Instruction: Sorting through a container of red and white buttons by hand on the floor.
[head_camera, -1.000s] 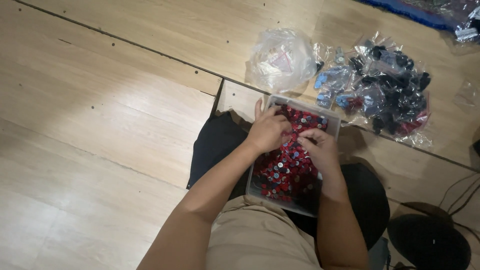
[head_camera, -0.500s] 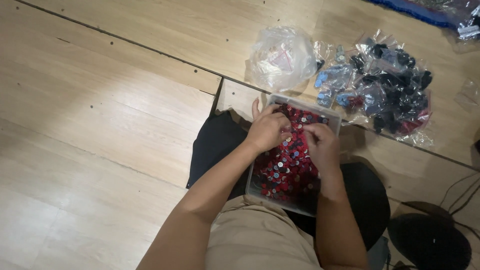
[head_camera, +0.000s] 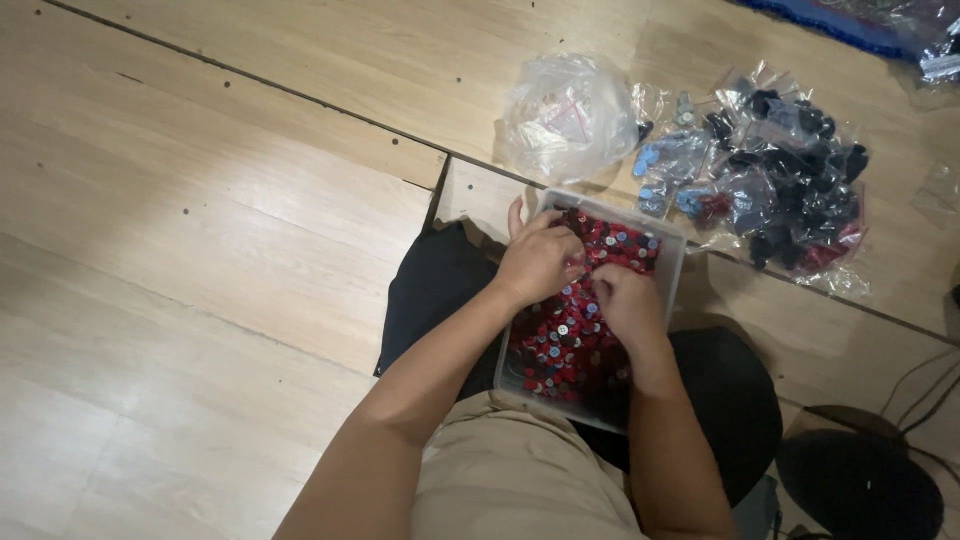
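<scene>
Red buttons (head_camera: 560, 345) lie under both hands.

The supporting surface is a light wooden plank floor (head_camera: 200, 220) with dark seams. Beyond the hands, directly on it, lie a crumpled clear plastic bag (head_camera: 568, 115) and, right of that, a pile of small clear bags (head_camera: 780, 180) holding dark, blue and red pieces.
</scene>
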